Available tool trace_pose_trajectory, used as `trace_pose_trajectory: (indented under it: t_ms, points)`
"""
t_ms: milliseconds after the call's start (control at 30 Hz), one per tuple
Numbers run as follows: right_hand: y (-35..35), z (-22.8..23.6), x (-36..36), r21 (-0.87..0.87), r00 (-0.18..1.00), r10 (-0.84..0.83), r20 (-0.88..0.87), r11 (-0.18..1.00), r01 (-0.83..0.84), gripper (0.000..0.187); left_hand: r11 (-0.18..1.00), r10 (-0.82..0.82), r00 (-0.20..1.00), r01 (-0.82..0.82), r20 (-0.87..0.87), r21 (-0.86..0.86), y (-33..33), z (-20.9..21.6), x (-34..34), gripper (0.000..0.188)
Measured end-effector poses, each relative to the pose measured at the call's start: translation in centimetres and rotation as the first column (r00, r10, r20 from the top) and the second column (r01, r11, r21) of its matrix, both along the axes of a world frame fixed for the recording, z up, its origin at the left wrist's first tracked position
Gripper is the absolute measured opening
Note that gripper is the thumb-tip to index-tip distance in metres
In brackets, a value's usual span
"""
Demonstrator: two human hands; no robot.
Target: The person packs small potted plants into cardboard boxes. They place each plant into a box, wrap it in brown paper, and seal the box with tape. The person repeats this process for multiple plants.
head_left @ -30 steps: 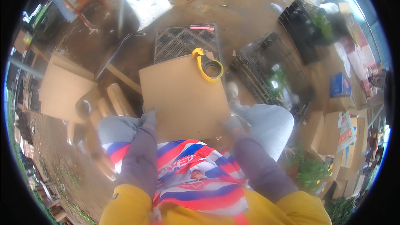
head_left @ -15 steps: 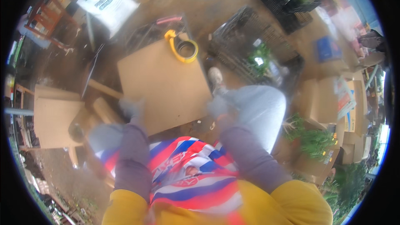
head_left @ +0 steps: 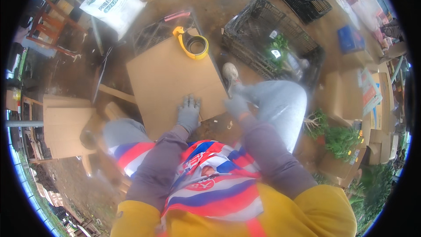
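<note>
A brown cardboard panel (head_left: pixel 169 77), perhaps the top of a box, lies before me on a dark mesh crate (head_left: pixel 151 33). My left hand (head_left: pixel 189 113), in a grey glove, rests flat near the panel's close edge with fingers spread. Beside the panel's right edge is my gloved right hand (head_left: pixel 237 106); it is blurred, and whether its fingers grip the edge cannot be made out. A yellow tape dispenser (head_left: pixel 196 47) with a roll of tape sits at the panel's far end, apart from both hands.
To the right, a black plastic crate (head_left: pixel 245 28) holds leafy greens (head_left: pixel 278 50). More crates (head_left: pixel 302 2) stand behind it. Folded cardboard (head_left: pixel 66 125) is at left, with a white sack (head_left: pixel 113 6) farther off. Cardboard boxes (head_left: pixel 344 94) and plants (head_left: pixel 342 142) line the right.
My left hand has moved right, from the panel's left side onto its surface near the close edge. My right hand has shifted slightly right and away from me. The panel has turned slightly.
</note>
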State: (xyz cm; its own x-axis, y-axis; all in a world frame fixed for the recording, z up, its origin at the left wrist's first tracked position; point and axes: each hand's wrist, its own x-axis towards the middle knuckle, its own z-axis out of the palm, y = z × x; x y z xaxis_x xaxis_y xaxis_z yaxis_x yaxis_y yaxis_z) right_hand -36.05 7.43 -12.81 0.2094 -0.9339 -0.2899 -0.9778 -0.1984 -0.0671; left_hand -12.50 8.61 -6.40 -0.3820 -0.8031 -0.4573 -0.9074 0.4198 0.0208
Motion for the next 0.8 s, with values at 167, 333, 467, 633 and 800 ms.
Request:
trace_pose_trajectory:
  t_ms: [167,333,467,633,800]
  points:
    - [-1.8,-6.8,-4.0,-0.121,0.887,0.462,-0.008,0.88,-0.46,0.034,0.998,-0.056,0.948,0.066,-0.312,0.022,-0.9,2.6,2.5,0.077]
    - [-1.8,-3.7,-2.4,0.17,0.396,-0.344,0.851,0.896,0.411,0.051,0.987,0.104,0.812,-0.013,-0.574,0.16,-2.1,3.1,3.2,0.033]
    - [-3.1,7.7,0.8,0.229,0.618,-0.463,0.635,0.877,0.422,0.056,0.998,0.066,0.866,-0.049,-0.496,0.049,-2.2,0.3,2.8,0.015]
    - [-8.4,16.3,6.3,-0.066,0.961,-0.179,0.209,0.978,0.196,0.05,0.984,0.177,0.857,-0.149,-0.484,0.096,-0.2,-2.6,2.5,0.015]
    - [-16.7,14.4,11.8,-0.071,0.957,-0.18,0.228,0.977,0.2,0.048,0.995,0.101,0.882,-0.098,-0.461,0.031,1.4,1.1,1.2,0.019]
